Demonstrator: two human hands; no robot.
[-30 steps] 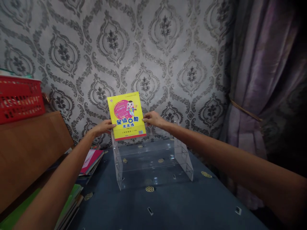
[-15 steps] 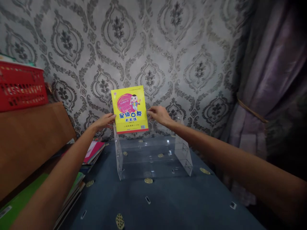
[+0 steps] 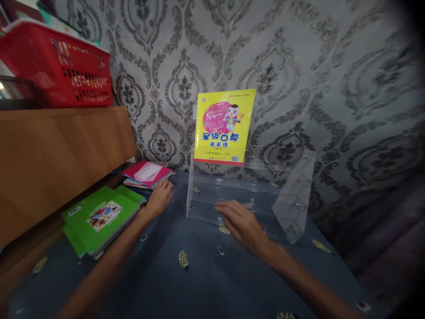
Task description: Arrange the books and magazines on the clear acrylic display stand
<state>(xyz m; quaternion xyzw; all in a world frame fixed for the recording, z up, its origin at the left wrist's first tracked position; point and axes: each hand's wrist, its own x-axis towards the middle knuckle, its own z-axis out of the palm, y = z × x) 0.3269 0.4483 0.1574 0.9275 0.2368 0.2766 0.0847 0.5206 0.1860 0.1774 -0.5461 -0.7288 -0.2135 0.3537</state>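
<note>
A yellow workbook (image 3: 226, 126) with a cartoon child on its cover stands upright on the top tier of a clear acrylic rack (image 3: 294, 199), free of both hands. My left hand (image 3: 160, 198) is at the right edge of a stack of books topped by a pink book (image 3: 148, 173). Its fingers look loosely stretched; whether they touch the stack is hard to make out. In front of the rack's lower tiers hovers my right hand (image 3: 244, 223), open and holding nothing, fingers extended to the left.
Green books (image 3: 102, 217) lie stacked at the left, nearer to me than the pink one. Behind them rises a wooden panel (image 3: 66, 159), with a red plastic basket (image 3: 73, 66) above it. A dark blue patterned cloth (image 3: 159, 274) covers the table; patterned wallpaper backs it.
Both hands have let go of the yellow workbook, which stays on the rack. My left hand moved to the pink book's stack, my right hand came down and nearer. The view turned left.
</note>
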